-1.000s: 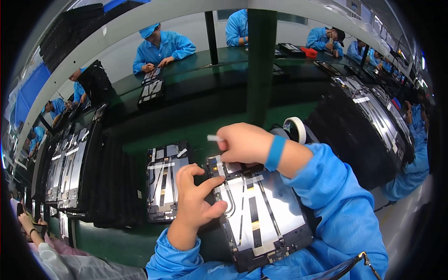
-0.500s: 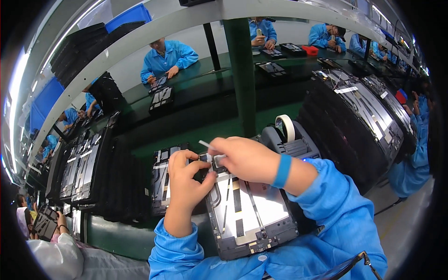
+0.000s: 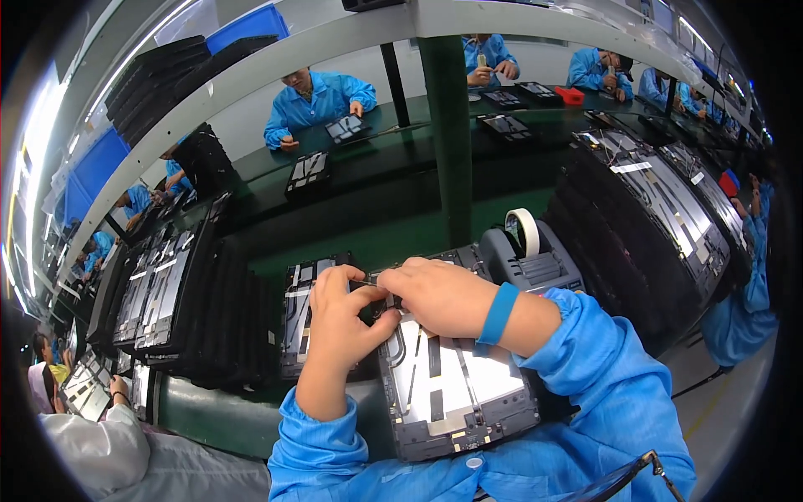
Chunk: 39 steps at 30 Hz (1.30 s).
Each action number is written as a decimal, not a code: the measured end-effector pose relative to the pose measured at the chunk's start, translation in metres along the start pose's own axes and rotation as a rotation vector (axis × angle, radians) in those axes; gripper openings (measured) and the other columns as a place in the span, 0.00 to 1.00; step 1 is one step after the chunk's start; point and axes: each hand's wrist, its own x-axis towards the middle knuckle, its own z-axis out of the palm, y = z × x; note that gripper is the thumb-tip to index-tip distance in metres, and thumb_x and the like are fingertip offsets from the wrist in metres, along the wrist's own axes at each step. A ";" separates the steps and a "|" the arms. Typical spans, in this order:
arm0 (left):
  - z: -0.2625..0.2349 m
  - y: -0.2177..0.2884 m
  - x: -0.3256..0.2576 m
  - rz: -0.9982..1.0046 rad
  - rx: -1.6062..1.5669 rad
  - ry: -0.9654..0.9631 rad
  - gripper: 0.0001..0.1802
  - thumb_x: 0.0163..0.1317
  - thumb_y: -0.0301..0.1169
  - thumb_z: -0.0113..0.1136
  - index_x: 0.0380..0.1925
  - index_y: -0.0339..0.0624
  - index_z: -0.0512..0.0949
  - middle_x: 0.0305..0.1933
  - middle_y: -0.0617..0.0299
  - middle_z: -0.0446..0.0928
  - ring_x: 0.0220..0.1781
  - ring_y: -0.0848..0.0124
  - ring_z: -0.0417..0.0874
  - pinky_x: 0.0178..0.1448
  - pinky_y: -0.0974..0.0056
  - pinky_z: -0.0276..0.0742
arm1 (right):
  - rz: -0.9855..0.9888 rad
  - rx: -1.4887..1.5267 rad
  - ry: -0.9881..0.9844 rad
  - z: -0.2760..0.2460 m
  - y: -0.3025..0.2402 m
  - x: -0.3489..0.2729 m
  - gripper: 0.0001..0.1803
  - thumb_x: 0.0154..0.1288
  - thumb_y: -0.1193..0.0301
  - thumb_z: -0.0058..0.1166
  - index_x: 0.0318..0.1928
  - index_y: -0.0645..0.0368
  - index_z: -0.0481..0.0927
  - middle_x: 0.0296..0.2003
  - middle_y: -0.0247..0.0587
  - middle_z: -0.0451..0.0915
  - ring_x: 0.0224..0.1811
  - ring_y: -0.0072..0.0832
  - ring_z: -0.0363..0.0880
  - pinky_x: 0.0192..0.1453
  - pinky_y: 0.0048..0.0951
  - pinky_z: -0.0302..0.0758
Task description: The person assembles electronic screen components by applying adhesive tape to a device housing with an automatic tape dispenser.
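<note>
An opened tablet (image 3: 456, 376) with silver plates, black strips and a dark board along its near edge lies tilted in front of me, close to my body. My left hand (image 3: 343, 326) is closed at its far left corner, thumb and fingers bent inward; what they pinch is hidden. My right hand (image 3: 431, 293), with a blue wristband (image 3: 499, 314), reaches over the far end of the tablet, fingers pressed together beside the left fingertips. A thin stick (image 3: 366, 283) shows between the hands, mostly covered by the right fingers.
Another opened tablet (image 3: 299, 322) lies just left of my hands. A grey tape dispenser (image 3: 539, 266) with a white roll stands beyond my right wrist. Tall stacks of black trays holding tablets rise at left (image 3: 159, 293) and right (image 3: 661, 201). A green post (image 3: 445, 125) stands ahead; co-workers sit across.
My right hand has turned down and closed in on the left fingers; the pale stick, plainly visible before, is now mostly hidden. A co-worker across has lifted a tablet.
</note>
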 end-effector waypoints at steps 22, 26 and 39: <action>-0.003 0.008 -0.050 0.090 -0.070 -0.268 0.39 0.63 0.57 0.42 0.62 0.35 0.63 0.71 0.40 0.50 0.73 0.45 0.50 0.71 0.46 0.48 | 0.384 0.650 0.649 0.025 -0.047 -0.195 0.32 0.66 0.52 0.51 0.56 0.68 0.65 0.53 0.48 0.70 0.56 0.33 0.68 0.61 0.32 0.63; 0.025 0.045 -0.102 -0.078 -0.324 -0.242 0.38 0.64 0.55 0.42 0.62 0.33 0.62 0.70 0.41 0.52 0.72 0.48 0.52 0.71 0.48 0.49 | 0.558 0.988 0.585 0.069 -0.038 -0.228 0.38 0.67 0.46 0.44 0.62 0.66 0.57 0.58 0.49 0.65 0.63 0.35 0.63 0.67 0.37 0.58; 0.035 0.079 -0.127 -0.697 -1.092 -0.057 0.36 0.66 0.51 0.40 0.62 0.29 0.59 0.66 0.43 0.58 0.70 0.55 0.58 0.71 0.54 0.53 | 0.482 1.345 0.286 0.103 -0.050 -0.227 0.54 0.62 0.34 0.40 0.68 0.66 0.37 0.67 0.52 0.50 0.71 0.36 0.48 0.72 0.35 0.48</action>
